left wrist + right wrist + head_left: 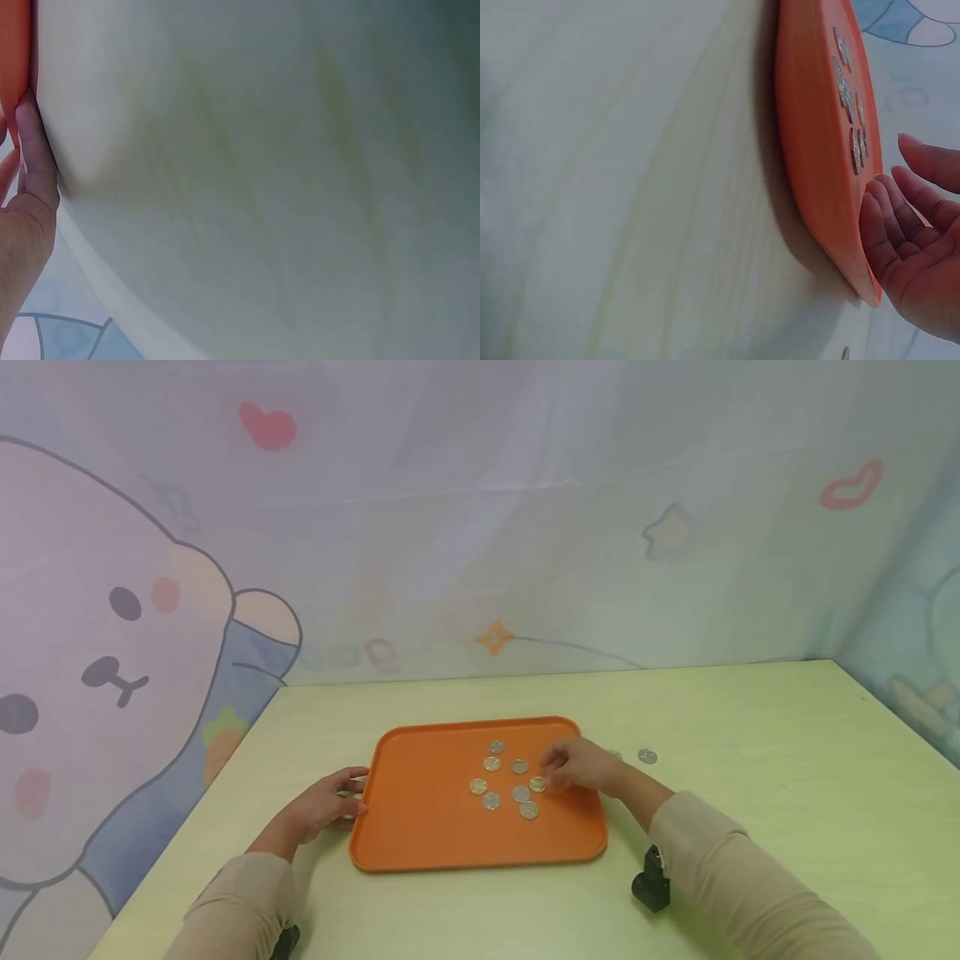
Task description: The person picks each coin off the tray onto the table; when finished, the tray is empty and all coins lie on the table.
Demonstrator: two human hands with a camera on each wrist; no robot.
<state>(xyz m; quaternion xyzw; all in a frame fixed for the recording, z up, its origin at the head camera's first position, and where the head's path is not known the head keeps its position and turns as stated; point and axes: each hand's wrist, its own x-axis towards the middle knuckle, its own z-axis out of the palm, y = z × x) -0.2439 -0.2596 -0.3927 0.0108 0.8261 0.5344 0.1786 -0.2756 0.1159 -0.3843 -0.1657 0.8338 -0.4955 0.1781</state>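
An orange tray lies on the table, with several silver and gold coins spread over its right half. At the tray's left rim is my left hand, its fingertips and thumb touching the edge with the fingers fairly straight. My right hand hovers over the tray's right side, beside a gold coin. In the right wrist view the thumb stands apart from loosely bent fingers, and no coin shows between them. The lower fingers are right at the tray's rim.
To the right of the tray, silver coins lie on the pale yellow table, another one partly hidden behind my right hand. A printed cloth hangs behind the table. Black devices are worn below the sleeves.
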